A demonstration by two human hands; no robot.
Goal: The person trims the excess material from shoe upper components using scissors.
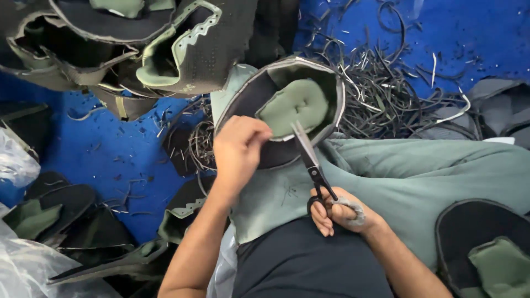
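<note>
- Over my lap, my left hand (238, 148) grips the near edge of a shoe upper (287, 105), fingers curled over its dark rim; the upper sits tilted, its open side facing me, with a green padded tongue (295, 107) showing inside
- my right hand (339, 212) is closed around the handles of black scissors (312, 163), thumb and fingers through the loops; the blades point up and away from me, their tips lying against the lower part of the tongue, just beside my left hand
- whether the blades are parted or shut I cannot tell; they look close together
- my green trousers (419, 176) lie under both hands; the upper rests on the left knee
- beyond the upper, a heap of thin dark and pale trimmings (381, 88) spreads over the blue floor (110, 154); more scraps are scattered to the left
- at the upper left, a pile of uppers (138, 44) in black and green lies stacked, touching one another
- at the lower right, another upper (486, 248) with a green tongue rests against my right leg
- at the lower left, more pieces (49, 212) lie flat on the floor, near clear plastic (16, 160) at the frame edge
</note>
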